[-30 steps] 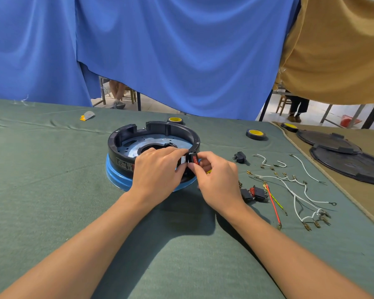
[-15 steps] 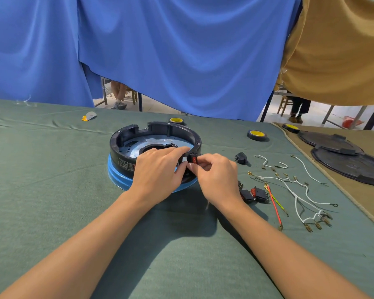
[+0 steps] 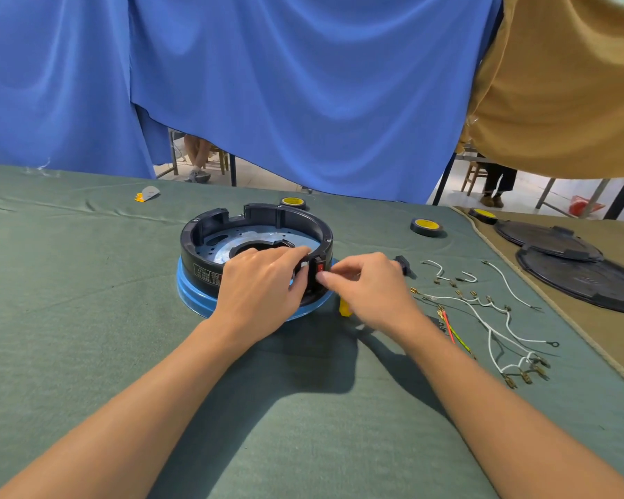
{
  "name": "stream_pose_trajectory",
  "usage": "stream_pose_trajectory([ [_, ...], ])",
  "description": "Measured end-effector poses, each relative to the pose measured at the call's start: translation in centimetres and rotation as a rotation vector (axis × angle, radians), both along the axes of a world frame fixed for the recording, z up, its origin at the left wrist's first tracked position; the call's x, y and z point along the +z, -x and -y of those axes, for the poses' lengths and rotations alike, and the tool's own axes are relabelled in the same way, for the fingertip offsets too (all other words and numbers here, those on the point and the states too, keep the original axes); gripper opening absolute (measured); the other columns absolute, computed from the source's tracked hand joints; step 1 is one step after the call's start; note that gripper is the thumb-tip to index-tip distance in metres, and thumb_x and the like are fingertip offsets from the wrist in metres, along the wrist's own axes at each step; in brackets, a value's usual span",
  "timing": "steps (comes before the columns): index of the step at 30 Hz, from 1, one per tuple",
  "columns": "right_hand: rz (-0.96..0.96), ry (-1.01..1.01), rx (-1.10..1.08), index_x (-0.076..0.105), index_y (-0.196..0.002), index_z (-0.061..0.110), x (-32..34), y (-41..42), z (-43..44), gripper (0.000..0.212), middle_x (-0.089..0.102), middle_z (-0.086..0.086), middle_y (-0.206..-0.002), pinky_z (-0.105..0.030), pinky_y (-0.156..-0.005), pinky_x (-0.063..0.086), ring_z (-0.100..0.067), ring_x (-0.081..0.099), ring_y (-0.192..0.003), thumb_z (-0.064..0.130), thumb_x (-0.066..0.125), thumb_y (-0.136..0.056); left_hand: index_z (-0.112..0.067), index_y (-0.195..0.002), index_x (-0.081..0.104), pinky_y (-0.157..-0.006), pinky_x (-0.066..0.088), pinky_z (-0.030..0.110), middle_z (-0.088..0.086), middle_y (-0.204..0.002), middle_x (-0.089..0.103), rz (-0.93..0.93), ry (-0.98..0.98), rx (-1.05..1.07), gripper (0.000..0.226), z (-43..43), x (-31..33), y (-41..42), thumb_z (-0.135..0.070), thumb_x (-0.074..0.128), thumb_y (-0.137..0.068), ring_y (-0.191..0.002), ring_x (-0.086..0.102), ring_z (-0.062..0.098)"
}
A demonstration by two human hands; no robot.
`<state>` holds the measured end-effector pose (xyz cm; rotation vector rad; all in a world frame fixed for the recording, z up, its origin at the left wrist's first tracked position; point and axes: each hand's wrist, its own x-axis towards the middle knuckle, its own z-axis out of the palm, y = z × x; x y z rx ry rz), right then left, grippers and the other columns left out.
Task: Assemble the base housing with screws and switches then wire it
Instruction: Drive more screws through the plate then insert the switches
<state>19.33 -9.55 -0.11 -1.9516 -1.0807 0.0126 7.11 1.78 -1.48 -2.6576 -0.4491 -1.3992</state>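
The black ring-shaped base housing stands on a blue base in the middle of the green cloth. A red rocker switch sits in the housing's front right wall. My left hand grips the housing's near rim, with its fingers curled over the edge beside the switch. My right hand comes in from the right, and its thumb and curled fingers pinch the switch. White wires with brass terminals and a red wire lie to the right.
A small black part and a yellow piece lie by my right hand. Yellow-centred tape rolls sit behind. Two black round lids rest on the tan cloth at the right. A small grey and orange piece lies far left.
My right hand has slid slightly right along the housing wall, uncovering the yellow piece and hiding the spare switches. The left hand stays on the rim.
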Motion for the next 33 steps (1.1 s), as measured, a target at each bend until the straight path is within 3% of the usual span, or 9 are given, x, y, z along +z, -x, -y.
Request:
stream_pose_trajectory([
  [3, -0.004, -0.104, 0.017, 0.075, -0.098, 0.023, 1.2, -1.4, 0.5, 0.015, 0.068, 0.007, -0.08, -0.044, -0.079, 0.056, -0.017, 0.065, -0.076, 0.03, 0.069, -0.087, -0.008, -0.096, 0.075, -0.056, 0.051, 0.033, 0.002, -0.078, 0.075, 0.011, -0.036, 0.04, 0.017, 0.1, -0.2, -0.1, -0.019, 0.07, -0.083, -0.065, 0.07, 0.025],
  [7, 0.036, -0.018, 0.181, 0.07, -0.117, 0.03, 1.6, -1.8, 0.0, 0.028, 0.064, 0.004, -0.089, -0.046, -0.077, 0.054, -0.021, 0.057, -0.071, 0.03, 0.067, -0.09, -0.008, -0.089, 0.074, -0.057, 0.052, 0.037, 0.003, -0.076, 0.073, -0.022, -0.023, 0.082, 0.035, 0.4, -0.1, -0.2, -0.036, 0.052, -0.089, -0.065, 0.067, 0.025],
  [10, 0.046, 0.022, 0.214, 0.072, -0.116, 0.025, 1.2, -2.0, -0.7, 0.025, 0.061, 0.008, -0.084, -0.033, -0.066, 0.05, -0.014, 0.054, -0.067, 0.026, 0.065, -0.092, -0.011, -0.089, 0.076, -0.058, 0.053, 0.037, 0.002, -0.074, 0.073, -0.044, -0.022, 0.09, 0.036, 0.4, -0.2, -0.2, -0.04, 0.055, -0.089, -0.064, 0.068, 0.024],
  [13, -0.077, -0.047, 0.232, 0.075, -0.11, 0.018, 0.9, -2.1, -1.1, 0.021, 0.064, 0.012, -0.078, -0.018, -0.056, 0.046, -0.002, 0.057, -0.062, 0.019, 0.067, -0.09, -0.013, -0.088, 0.077, -0.059, 0.053, 0.035, 0.001, -0.072, 0.073, -0.01, 0.003, 0.107, 0.031, 0.3, -0.3, -0.4, -0.04, 0.061, -0.086, -0.063, 0.068, 0.024],
  [21, -0.151, -0.137, 0.181, 0.076, -0.099, 0.018, 0.3, -1.6, -1.7, 0.013, 0.071, 0.002, -0.085, -0.017, -0.047, 0.05, -0.015, 0.066, -0.074, 0.017, 0.067, -0.09, -0.018, -0.083, 0.079, -0.057, 0.051, 0.03, -0.001, -0.07, 0.074, 0.054, 0.063, 0.151, 0.025, 0.4, -0.1, -1.1, -0.042, 0.072, -0.081, -0.061, 0.07, 0.022],
  [27, -0.226, -0.163, 0.161, 0.076, -0.104, 0.018, -0.1, -1.4, -1.6, 0.017, 0.07, 0.002, -0.09, -0.022, -0.052, 0.056, -0.016, 0.066, -0.076, 0.017, 0.067, -0.09, -0.017, -0.086, 0.073, -0.068, 0.05, 0.034, -0.001, -0.076, 0.073, -0.066, 0.077, 0.18, 0.043, 0.4, 0.1, -0.9, -0.057, 0.077, -0.072, -0.069, 0.069, 0.024],
  [33, -0.314, -0.131, 0.299, 0.071, -0.115, 0.012, 0.1, -1.9, -0.9, 0.029, 0.065, -0.002, -0.089, -0.034, -0.067, 0.061, -0.016, 0.066, -0.077, 0.001, 0.064, -0.09, -0.015, -0.088, 0.07, -0.067, 0.049, 0.034, -0.003, -0.075, 0.071, -0.078, 0.044, 0.206, 0.037, 0.6, 0.0, -0.9, -0.042, 0.085, -0.067, -0.069, 0.068, 0.023],
])
